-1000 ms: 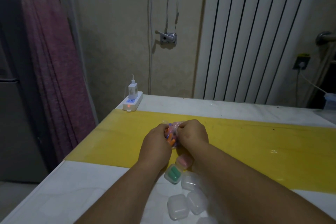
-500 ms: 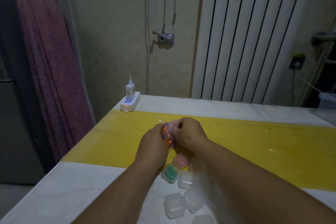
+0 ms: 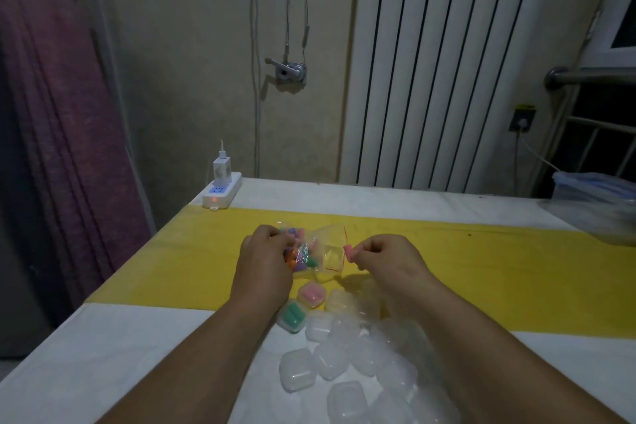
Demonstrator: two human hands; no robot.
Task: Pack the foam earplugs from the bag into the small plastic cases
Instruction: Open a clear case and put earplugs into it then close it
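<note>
Left hand [image 3: 265, 263] grips the earplug bag [image 3: 311, 249] over the table [image 3: 137, 354]; right hand [image 3: 389, 260] pinches one pink earplug [image 3: 348, 252] just outside its mouth. Step: extraction. Next move likely needs an empty clear case [image 3: 297, 370] opened.

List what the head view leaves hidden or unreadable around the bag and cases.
Head view only.
Bag: left hand covers part, so earplug count is unknown.
Clear cases: right forearm and the bottom edge hide some; total unknown.
Tub at the right: cut by the frame edge, contents blurred.
</note>
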